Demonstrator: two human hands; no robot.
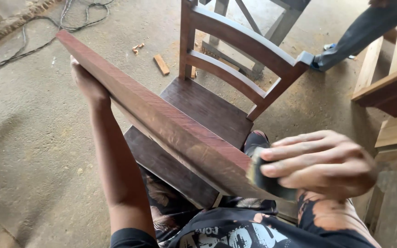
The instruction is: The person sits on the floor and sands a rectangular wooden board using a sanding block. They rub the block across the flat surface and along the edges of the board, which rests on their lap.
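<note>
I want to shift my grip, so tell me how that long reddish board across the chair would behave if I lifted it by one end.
The board looks like thick solid wood, so it should stay stiff and probably feel heavy. It is long and rests on the chair seat, with only the left hand at its far end, so it may pivot or slide. Its flat faces make rolling unlikely.

Plank [161, 119] across chair [217, 92] seat, seemingly; offcut [161, 64] behind.

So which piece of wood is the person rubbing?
The long reddish plank across the chair; the right hand presses a dark sanding pad on it. Floor scraps lie untouched.
</note>
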